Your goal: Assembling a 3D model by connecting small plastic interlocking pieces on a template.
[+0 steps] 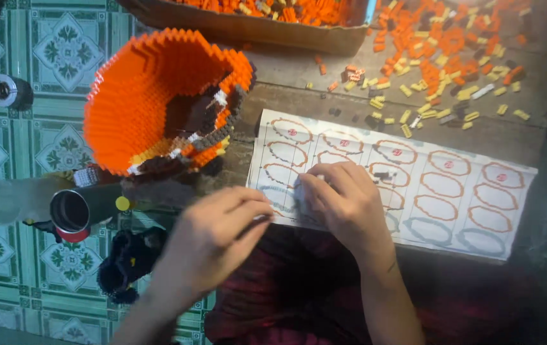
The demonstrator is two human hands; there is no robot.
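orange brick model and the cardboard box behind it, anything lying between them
In the head view, only bare wooden board shows between the orange brick model and the cardboard box.

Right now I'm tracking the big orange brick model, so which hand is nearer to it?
Left. The left hand lies just below the orange brick model, beside its base. The right hand rests farther right, on the printed instruction sheet.

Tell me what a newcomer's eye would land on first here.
The big hollow orange brick-built model at upper left, with brown and white bricks low on its side, stands out most. Next comes the instruction sheet of orange ring diagrams at centre right, where the right hand rests; the left hand hovers beside it. Loose orange and yellow bricks scatter across the top right.
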